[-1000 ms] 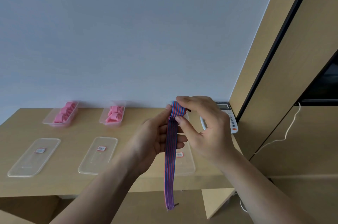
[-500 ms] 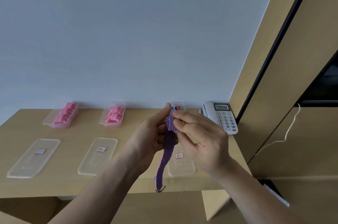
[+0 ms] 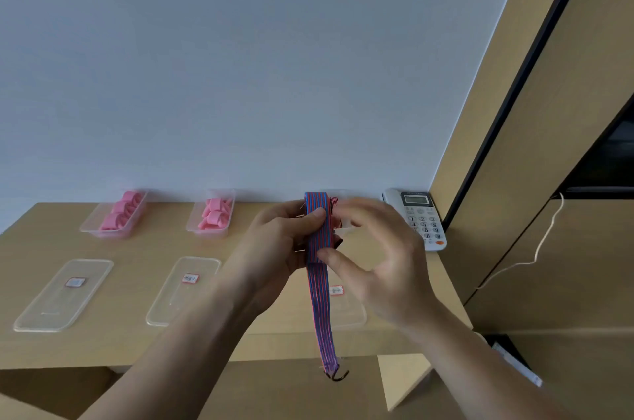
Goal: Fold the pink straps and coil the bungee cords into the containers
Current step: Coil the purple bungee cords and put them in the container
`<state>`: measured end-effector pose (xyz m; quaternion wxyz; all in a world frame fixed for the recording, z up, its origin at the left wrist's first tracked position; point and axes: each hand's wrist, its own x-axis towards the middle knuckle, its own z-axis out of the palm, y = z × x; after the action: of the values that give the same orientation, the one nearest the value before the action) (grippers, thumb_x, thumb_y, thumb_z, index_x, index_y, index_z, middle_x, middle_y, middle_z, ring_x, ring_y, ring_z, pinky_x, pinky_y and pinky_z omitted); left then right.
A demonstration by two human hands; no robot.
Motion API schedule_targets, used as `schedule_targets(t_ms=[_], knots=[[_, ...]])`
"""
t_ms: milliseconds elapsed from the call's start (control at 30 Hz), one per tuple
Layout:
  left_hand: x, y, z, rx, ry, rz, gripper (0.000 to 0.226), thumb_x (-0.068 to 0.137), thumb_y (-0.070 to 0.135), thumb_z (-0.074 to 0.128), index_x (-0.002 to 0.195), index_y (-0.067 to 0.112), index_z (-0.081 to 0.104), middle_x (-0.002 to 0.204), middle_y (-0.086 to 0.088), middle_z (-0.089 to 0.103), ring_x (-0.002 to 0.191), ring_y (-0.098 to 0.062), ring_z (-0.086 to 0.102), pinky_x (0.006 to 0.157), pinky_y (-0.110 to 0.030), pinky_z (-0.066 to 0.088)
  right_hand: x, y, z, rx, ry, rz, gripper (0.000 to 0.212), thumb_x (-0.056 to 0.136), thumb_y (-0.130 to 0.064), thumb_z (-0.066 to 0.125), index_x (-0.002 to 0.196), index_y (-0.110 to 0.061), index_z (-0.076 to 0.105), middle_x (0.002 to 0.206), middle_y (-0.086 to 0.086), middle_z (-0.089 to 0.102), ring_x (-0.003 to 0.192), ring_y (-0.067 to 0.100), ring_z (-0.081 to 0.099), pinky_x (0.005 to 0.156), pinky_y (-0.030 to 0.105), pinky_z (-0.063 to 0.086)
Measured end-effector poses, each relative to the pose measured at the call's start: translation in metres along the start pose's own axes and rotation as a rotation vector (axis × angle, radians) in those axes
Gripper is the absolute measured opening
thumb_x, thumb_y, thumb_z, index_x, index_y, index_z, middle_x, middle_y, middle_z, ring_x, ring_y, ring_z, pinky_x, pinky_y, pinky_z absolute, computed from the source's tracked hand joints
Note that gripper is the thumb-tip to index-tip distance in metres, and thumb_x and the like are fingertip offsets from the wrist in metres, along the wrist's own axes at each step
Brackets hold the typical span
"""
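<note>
Bungee cord, flat and woven in fine blue and red stripes, is held above the wooden desk. Its folded upper end is clamped under the thumb of the left hand, with the fingers curled behind it. The rest hangs straight down past the desk edge and is ended by one black wire hook. The right hand is blurred, its fingers spread and loosely curved, gripping nothing; only the thumb tip is laid against the cord. Two clear plastic containers of rolled pink straps are set along the wall. A third container is largely hidden behind the hands. Three flat transparent lids, each labelled, are laid nearer. One white telephone is placed at the right.
</note>
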<state>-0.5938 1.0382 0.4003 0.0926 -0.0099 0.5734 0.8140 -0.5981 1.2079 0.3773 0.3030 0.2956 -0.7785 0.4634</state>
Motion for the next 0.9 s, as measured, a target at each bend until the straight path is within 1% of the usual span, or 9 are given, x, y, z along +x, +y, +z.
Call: schedule_targets(t_ms=[67, 100, 167, 267, 367, 533, 667, 767, 900], knots=[[0.000, -0.001, 0.000, -0.013, -0.025, 0.016, 0.018, 0.091, 0.013, 0.065, 0.097, 0.012, 0.082, 0.096, -0.013, 0.076, 0.077, -0.024, 0.073, 0.067, -0.031, 0.061, 0.008, -0.004, -0.004, 0.142, -0.166, 0.298, 0.071, 0.069, -0.027, 0.085, 0.133, -0.018, 0.058, 0.127, -0.006, 0.062, 0.120, 0.011, 0.057, 0.097, 0.034, 0.049], [0.000, -0.001, 0.001, -0.009, -0.051, 0.020, 0.019, 0.093, 0.012, 0.065, 0.102, 0.013, 0.081, 0.099, -0.015, 0.076, 0.078, -0.024, 0.072, 0.069, -0.033, 0.061, 0.012, -0.004, -0.007, 0.234, -0.260, 0.415, 0.077, 0.067, -0.027, 0.084, 0.137, -0.020, 0.054, 0.129, -0.008, 0.062, 0.123, 0.009, 0.055, 0.100, 0.038, 0.048], [-0.001, -0.004, 0.002, -0.002, -0.091, 0.016, 0.024, 0.093, 0.011, 0.066, 0.116, 0.011, 0.076, 0.110, -0.022, 0.075, 0.083, -0.026, 0.071, 0.074, -0.035, 0.061, 0.021, -0.002, -0.011, 0.380, -0.389, 0.495, 0.072, 0.066, -0.021, 0.082, 0.133, -0.020, 0.058, 0.124, -0.007, 0.066, 0.120, 0.009, 0.058, 0.103, 0.045, 0.047], [0.000, -0.006, 0.002, -0.023, -0.109, -0.019, 0.035, 0.092, 0.015, 0.067, 0.127, 0.008, 0.069, 0.118, -0.028, 0.071, 0.090, -0.030, 0.070, 0.076, -0.039, 0.060, 0.026, 0.000, -0.014, 0.429, -0.392, 0.473, 0.064, 0.066, -0.011, 0.082, 0.126, -0.014, 0.063, 0.119, 0.002, 0.070, 0.115, 0.019, 0.063, 0.105, 0.046, 0.048], [0.000, -0.007, 0.001, -0.090, -0.129, -0.074, 0.039, 0.096, 0.021, 0.065, 0.130, 0.003, 0.066, 0.126, -0.030, 0.067, 0.096, -0.032, 0.071, 0.082, -0.046, 0.061, 0.025, 0.004, -0.013, 0.427, -0.365, 0.446, 0.060, 0.067, -0.009, 0.082, 0.124, -0.016, 0.065, 0.117, 0.003, 0.072, 0.110, 0.021, 0.065, 0.104, 0.046, 0.048], [-0.001, -0.014, 0.003, -0.160, -0.111, -0.130, 0.044, 0.098, 0.033, 0.064, 0.128, 0.001, 0.068, 0.120, -0.027, 0.070, 0.097, -0.035, 0.072, 0.091, -0.057, 0.060, 0.027, 0.013, -0.011, 0.414, -0.221, 0.440, 0.069, 0.065, -0.014, 0.084, 0.129, -0.024, 0.062, 0.115, -0.004, 0.071, 0.108, 0.018, 0.065, 0.098, 0.047, 0.051], [0.002, -0.016, 0.005, -0.097, -0.070, -0.149, 0.042, 0.094, 0.041, 0.064, 0.115, 0.008, 0.078, 0.119, -0.027, 0.072, 0.098, -0.035, 0.075, 0.097, -0.056, 0.058, 0.027, 0.017, -0.008, 0.392, -0.161, 0.419, 0.079, 0.064, -0.011, 0.085, 0.136, -0.028, 0.057, 0.114, -0.002, 0.070, 0.100, 0.021, 0.066, 0.090, 0.040, 0.054], [0.006, -0.012, 0.005, -0.035, -0.040, -0.167, 0.042, 0.084, 0.049, 0.069, 0.100, 0.012, 0.084, 0.100, -0.021, 0.078, 0.089, -0.032, 0.077, 0.089, -0.049, 0.063, 0.027, 0.017, -0.006, 0.379, -0.131, 0.382, 0.077, 0.066, -0.008, 0.085, 0.134, -0.031, 0.057, 0.115, -0.002, 0.070, 0.098, 0.023, 0.066, 0.087, 0.042, 0.055], [0.005, -0.010, 0.006, 0.090, -0.035, -0.186, 0.052, 0.078, 0.067, 0.070, 0.092, 0.019, 0.085, 0.099, -0.020, 0.079, 0.088, -0.034, 0.078, 0.073, -0.041, 0.064, 0.028, 0.016, -0.004, 0.347, -0.061, 0.337, 0.071, 0.067, -0.012, 0.083, 0.129, -0.034, 0.057, 0.114, 0.000, 0.069, 0.096, 0.027, 0.067, 0.086, 0.046, 0.055]])
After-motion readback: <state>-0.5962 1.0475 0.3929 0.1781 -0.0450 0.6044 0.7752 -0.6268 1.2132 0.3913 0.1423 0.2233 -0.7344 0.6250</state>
